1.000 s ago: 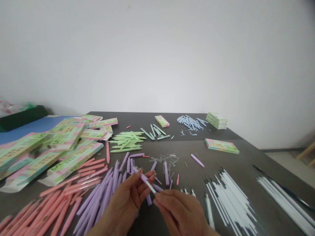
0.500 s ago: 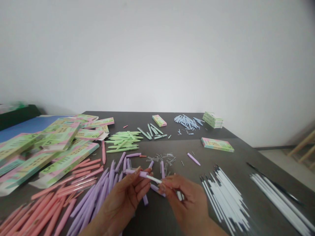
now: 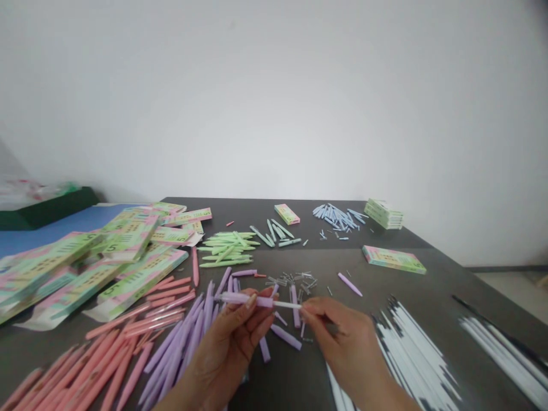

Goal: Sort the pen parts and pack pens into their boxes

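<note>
A purple pen barrel (image 3: 244, 298) lies sideways in my left hand (image 3: 237, 337), pinched between thumb and fingers. From the barrel's right end sticks a white pen refill (image 3: 286, 305), and my right hand (image 3: 338, 331) grips its outer end between thumb and fingertips. Part of the refill sits inside the barrel. Just left of my left hand is a pile of purple pen barrels (image 3: 188, 337). A loose purple barrel piece (image 3: 286, 337) rests on the table between the hands. Many white refills with dark tips (image 3: 415, 348) lie right of my right hand.
Pink pen barrels (image 3: 85, 371) fill the near left. Behind them, printed boxes (image 3: 132, 237) are heaped. Green pens (image 3: 226, 248), small clear pieces and springs (image 3: 299, 279), and blue pen parts (image 3: 336, 217) lie farther back. Stacked boxes (image 3: 384, 214) stand at the far right.
The barrel and refill have turned from slanting to nearly level. My right hand has shifted right, with more of the white refill showing between the hands. The camera view has swung slightly.
</note>
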The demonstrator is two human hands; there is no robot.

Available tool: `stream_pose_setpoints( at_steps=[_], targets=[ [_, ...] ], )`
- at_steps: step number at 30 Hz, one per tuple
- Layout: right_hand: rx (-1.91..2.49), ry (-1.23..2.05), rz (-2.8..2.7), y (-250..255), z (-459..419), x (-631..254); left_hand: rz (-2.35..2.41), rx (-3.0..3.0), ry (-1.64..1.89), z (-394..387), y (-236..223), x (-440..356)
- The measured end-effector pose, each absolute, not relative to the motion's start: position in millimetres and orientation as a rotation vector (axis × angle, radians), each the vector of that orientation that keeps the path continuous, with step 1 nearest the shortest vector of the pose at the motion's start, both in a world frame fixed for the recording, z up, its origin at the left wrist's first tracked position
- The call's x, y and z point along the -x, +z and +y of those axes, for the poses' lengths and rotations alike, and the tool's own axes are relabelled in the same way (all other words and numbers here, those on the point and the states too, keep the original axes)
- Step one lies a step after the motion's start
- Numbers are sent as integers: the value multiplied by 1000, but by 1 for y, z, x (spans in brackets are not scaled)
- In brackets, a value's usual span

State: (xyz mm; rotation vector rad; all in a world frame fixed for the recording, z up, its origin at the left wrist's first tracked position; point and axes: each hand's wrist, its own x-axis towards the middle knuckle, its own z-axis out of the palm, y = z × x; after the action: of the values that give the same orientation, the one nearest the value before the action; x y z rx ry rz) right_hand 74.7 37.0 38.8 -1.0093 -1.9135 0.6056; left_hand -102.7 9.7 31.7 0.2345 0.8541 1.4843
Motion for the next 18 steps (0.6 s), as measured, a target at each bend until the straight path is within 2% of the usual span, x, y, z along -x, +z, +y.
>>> stream_pose_setpoints(
  at_steps=[8,15,18],
  targets=[
    [940,321,-2174,45,36,-77,918,-393,1539,8,36,101],
    [853,432,-2121,42,43,-76,1013,-436,1492,7,36,101],
    [863,340,-2068,39,43,-75,976,-440,1473,7,33,101]
  ],
)
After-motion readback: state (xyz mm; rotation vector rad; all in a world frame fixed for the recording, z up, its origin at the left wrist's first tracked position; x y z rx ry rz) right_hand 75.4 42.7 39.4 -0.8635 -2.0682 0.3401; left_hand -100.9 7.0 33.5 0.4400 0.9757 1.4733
